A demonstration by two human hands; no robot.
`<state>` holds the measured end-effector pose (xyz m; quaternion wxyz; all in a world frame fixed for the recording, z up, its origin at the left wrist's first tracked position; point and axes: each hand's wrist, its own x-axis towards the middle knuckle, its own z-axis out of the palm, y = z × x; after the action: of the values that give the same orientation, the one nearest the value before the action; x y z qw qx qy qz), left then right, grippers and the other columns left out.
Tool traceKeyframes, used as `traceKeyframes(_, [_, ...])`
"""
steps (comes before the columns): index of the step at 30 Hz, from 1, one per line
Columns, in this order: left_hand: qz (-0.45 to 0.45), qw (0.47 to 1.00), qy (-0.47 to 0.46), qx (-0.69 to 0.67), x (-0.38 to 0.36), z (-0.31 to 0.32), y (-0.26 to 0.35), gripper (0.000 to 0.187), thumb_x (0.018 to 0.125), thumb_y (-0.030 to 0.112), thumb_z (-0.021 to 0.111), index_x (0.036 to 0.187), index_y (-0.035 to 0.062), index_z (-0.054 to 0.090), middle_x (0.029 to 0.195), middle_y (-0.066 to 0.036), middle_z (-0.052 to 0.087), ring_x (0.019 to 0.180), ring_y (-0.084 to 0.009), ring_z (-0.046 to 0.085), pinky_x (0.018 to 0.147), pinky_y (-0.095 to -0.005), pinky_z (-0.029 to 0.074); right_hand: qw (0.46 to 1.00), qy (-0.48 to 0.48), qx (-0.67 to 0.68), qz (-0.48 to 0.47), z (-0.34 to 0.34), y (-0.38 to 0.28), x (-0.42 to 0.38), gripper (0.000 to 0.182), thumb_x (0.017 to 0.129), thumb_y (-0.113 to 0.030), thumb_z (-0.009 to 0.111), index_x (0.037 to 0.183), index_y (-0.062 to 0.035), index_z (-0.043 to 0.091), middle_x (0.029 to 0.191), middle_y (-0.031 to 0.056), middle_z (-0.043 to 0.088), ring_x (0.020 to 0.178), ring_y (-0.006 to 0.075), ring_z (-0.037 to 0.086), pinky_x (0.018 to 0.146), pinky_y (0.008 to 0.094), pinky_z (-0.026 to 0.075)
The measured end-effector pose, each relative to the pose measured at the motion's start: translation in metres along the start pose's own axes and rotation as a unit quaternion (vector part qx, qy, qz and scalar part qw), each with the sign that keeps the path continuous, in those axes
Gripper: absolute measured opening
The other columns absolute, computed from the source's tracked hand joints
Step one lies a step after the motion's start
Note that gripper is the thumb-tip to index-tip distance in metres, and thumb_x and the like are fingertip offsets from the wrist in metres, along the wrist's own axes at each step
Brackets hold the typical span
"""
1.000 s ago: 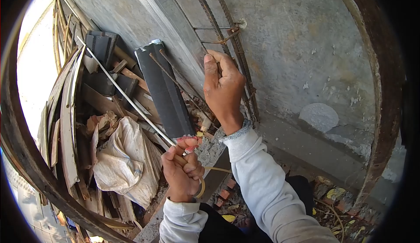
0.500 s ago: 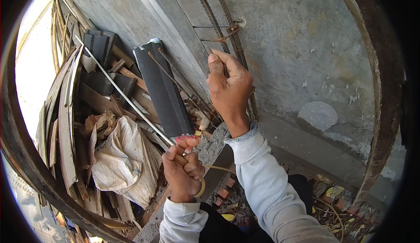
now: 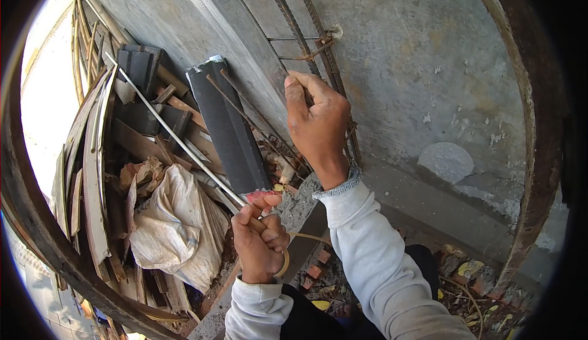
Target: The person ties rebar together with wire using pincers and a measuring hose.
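My left hand (image 3: pixel 262 242) is closed around a narrow tan strip (image 3: pixel 283 265); the strip bends out below the fist, and part of it runs right behind my right sleeve. Higher up, my right hand (image 3: pixel 316 125) is pinched, thumb against forefinger, in front of the wall. A thin dark line reaches down to its fingertips, but what they grip is too small to make out. Just beside that hand stand rusty ribbed steel bars (image 3: pixel 288 18), joined by thin cross ties. A long white rod (image 3: pixel 165 122) slants down to behind my left fingers.
Grey concrete wall (image 3: pixel 404 64) rises ahead. On the left lie a wood heap (image 3: pixel 92 174), a white sack (image 3: pixel 177 230) and a long dark panel (image 3: pixel 229 132). Two rusty bars (image 3: pixel 239 104) jut out near the panel. Broken bricks (image 3: pixel 315 271) and leaves litter the ground.
My right hand has shifted slightly left, its fingers still pinched. My left hand has moved a little to the right and keeps hold of the strip. The view has shifted slightly.
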<state>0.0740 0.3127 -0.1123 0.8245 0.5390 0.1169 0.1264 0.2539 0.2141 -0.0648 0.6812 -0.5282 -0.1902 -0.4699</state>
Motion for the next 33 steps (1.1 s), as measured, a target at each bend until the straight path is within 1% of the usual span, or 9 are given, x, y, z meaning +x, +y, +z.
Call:
traceKeyframes(2, [0.0,1.0,-0.002,0.003,0.0,-0.0003,0.0004,0.052,0.102,0.049,0.039,0.111,0.0052,0.064,0.051,0.006,0.026,0.041,-0.0081,0.018,0.04,-0.0263,0.019,1.0,0.01,0.0,-0.011,0.0038,0.0028,0.0033,0.016,0.095,-0.009,0.065,0.101,0.0038,0.073,0.079,0.0201,0.072,0.068,0.0326,0.073,0.061,0.0364,0.054])
traceKeyframes(5, [0.001,1.0,0.0,0.008,-0.0007,0.0012,0.0003,0.052,0.102,0.049,0.039,0.112,0.0051,0.064,0.051,0.006,0.026,0.041,-0.0081,0.018,0.04,-0.0262,0.019,0.998,-0.036,0.009,0.044,-0.0053,-0.0064,0.0001,0.017,0.095,-0.01,0.064,0.102,0.0038,0.072,0.082,0.0212,0.073,0.073,0.0358,0.074,0.065,0.0381,0.056])
traceKeyframes(8, [-0.003,1.0,0.0,0.006,0.0005,0.0012,-0.0022,0.052,0.102,0.049,0.039,0.112,0.0052,0.065,0.051,0.006,0.026,0.041,-0.0081,0.017,0.04,-0.0262,0.018,1.0,-0.009,0.001,0.007,0.0005,-0.0016,0.0036,0.017,0.095,-0.009,0.063,0.102,0.0037,0.072,0.081,0.0212,0.073,0.074,0.0373,0.073,0.066,0.0392,0.056])
traceKeyframes(17, [-0.005,1.0,-0.008,0.016,0.0022,-0.0003,-0.0038,0.05,0.102,0.048,0.038,0.113,0.0055,0.064,0.051,0.006,0.026,0.041,-0.008,0.017,0.041,-0.0264,0.018,1.0,-0.01,0.0,0.013,0.0012,-0.0029,0.006,0.016,0.095,-0.009,0.063,0.1,0.0035,0.072,0.08,0.0207,0.073,0.073,0.037,0.073,0.064,0.0386,0.056])
traceKeyframes(20, [-0.008,1.0,-0.008,0.013,0.0017,0.0011,-0.0031,0.05,0.102,0.048,0.038,0.113,0.0055,0.063,0.051,0.006,0.026,0.041,-0.008,0.017,0.041,-0.0264,0.018,0.999,-0.042,0.002,0.025,-0.0055,-0.0052,0.0043,0.015,0.095,-0.009,0.063,0.099,0.003,0.072,0.079,0.0207,0.072,0.072,0.0368,0.073,0.063,0.0386,0.055])
traceKeyframes(23, [-0.01,1.0,-0.001,0.012,0.0021,0.0011,-0.0047,0.05,0.102,0.048,0.038,0.113,0.0054,0.063,0.052,0.006,0.025,0.042,-0.0081,0.017,0.042,-0.0265,0.018,1.0,-0.011,0.006,0.006,0.0007,-0.0015,0.0067,0.014,0.094,-0.009,0.063,0.097,0.0022,0.071,0.077,0.0201,0.071,0.069,0.0364,0.072,0.062,0.039,0.054])
traceKeyframes(26, [-0.012,1.0,0.002,0.016,0.0016,0.002,-0.0037,0.05,0.102,0.047,0.038,0.113,0.0052,0.063,0.052,0.006,0.025,0.042,-0.0082,0.017,0.042,-0.0264,0.018,0.998,-0.049,-0.005,0.038,-0.0051,-0.0068,0.0071,0.013,0.094,-0.009,0.063,0.096,0.0021,0.071,0.074,0.0195,0.07,0.067,0.0363,0.071,0.061,0.0396,0.054])
traceKeyframes(29, [-0.008,1.0,0.001,0.02,0.0028,0.0034,-0.0049,0.05,0.102,0.047,0.038,0.112,0.005,0.063,0.052,0.006,0.025,0.042,-0.0082,0.017,0.042,-0.0264,0.018,0.999,-0.036,0.005,0.027,-0.0039,-0.0059,0.007,0.014,0.094,-0.009,0.063,0.096,0.0023,0.071,0.074,0.0192,0.069,0.066,0.0359,0.07,0.06,0.039,0.053])
traceKeyframes(33, [-0.009,1.0,0.0,0.014,0.0022,0.0022,-0.0037,0.05,0.102,0.047,0.038,0.112,0.0048,0.064,0.052,0.006,0.024,0.041,-0.0082,0.017,0.041,-0.0266,0.018,0.999,-0.027,0.013,0.023,-0.0023,-0.0031,0.0034,0.013,0.094,-0.008,0.064,0.097,0.0022,0.072,0.075,0.0179,0.071,0.066,0.0314,0.072,0.06,0.0367,0.053])
